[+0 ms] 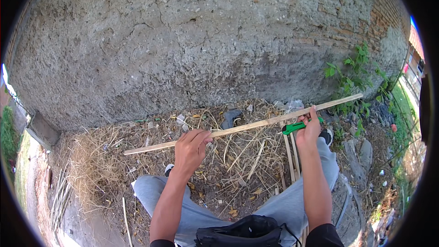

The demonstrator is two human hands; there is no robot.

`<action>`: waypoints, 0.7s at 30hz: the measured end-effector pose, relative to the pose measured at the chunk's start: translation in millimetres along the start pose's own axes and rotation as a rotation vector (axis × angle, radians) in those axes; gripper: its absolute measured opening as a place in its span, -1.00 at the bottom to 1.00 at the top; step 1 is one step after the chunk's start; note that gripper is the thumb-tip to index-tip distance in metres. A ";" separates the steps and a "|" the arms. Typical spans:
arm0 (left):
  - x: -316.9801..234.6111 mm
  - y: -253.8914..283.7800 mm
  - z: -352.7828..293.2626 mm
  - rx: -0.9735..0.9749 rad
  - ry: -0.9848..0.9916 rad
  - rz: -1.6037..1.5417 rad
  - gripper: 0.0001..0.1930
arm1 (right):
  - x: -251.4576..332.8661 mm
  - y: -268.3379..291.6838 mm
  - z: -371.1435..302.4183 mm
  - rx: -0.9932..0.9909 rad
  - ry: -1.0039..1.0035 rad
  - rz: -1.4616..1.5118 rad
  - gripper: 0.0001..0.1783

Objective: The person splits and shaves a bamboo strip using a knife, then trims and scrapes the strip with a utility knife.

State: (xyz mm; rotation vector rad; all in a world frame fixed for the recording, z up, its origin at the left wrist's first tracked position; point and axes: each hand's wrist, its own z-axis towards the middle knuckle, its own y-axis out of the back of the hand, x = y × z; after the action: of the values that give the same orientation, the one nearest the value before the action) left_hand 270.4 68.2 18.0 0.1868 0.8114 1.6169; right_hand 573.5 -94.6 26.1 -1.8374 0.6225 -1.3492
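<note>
Faces a rough, cracked grey wall (183, 41), with bare brick exposed toward the right. Looks down to ground (208, 196) littered with dry leaves and fragments. Wears grey trousers (283, 206), with knees spread wide. Has pale straw (91, 174) strewn between the feet and piled more thickly at left. Holds a long wooden strip (242, 127) above the straw, crosswise in front of the body, slanting upward to the right in the view. Points its right end toward a leafy plant (351, 80) at the foot of the wall; cannot tell whether touching. Has sticks (59, 196) bundled at far left and loose strips (290, 155) lying between the legs, near the right foot. Carries a black bag (238, 234) at the waist. Clamps the strip left of its middle in the grip of the left hand (190, 147), with thumb and fingers together on the wood. Clamps it right of the middle in the grip of the right hand (309, 131), also holding a green cutter (292, 128) just below the strip. Shows a dark stone (231, 119) on the ground beyond, between the hands.
</note>
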 end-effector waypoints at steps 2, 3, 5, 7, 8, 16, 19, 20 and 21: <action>-2.4 0.2 2.6 0.002 -0.020 0.011 -0.82 | -0.7 3.2 2.5 0.015 -0.025 0.032 -0.81; -4.8 0.4 5.0 0.006 -0.041 0.021 -0.81 | -1.3 6.5 6.7 0.012 -0.021 0.033 -0.81; -6.6 4.3 9.0 0.025 -0.118 0.124 -0.79 | -2.2 9.6 12.4 0.061 0.005 0.025 -0.80; -6.2 5.9 11.6 0.044 -0.196 0.230 -0.77 | -1.1 9.2 12.3 0.058 -0.006 0.046 -0.80; -5.9 6.6 11.7 0.041 -0.199 0.254 -0.78 | -0.3 7.0 11.0 0.059 -0.020 0.065 -0.79; -21.3 11.5 7.6 0.246 0.104 0.258 -0.74 | 10.1 -8.8 -9.0 0.149 0.043 -0.250 -0.75; -31.3 15.1 16.4 0.305 0.291 0.160 -0.73 | -0.8 -6.5 -20.6 0.268 0.184 -0.482 -0.73; -32.5 18.0 21.3 0.355 0.353 0.132 -0.71 | -9.0 -0.6 -18.1 0.339 0.242 -0.590 -0.71; -32.6 21.0 25.2 0.406 0.418 0.104 -0.70 | -14.0 1.2 -19.8 0.409 0.298 -0.701 -0.69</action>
State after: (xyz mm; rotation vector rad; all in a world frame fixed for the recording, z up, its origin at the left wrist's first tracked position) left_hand 274.9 48.2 59.5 0.1820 1.4731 1.5953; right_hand 550.3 -90.5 20.1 -1.5730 -0.1967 -2.0470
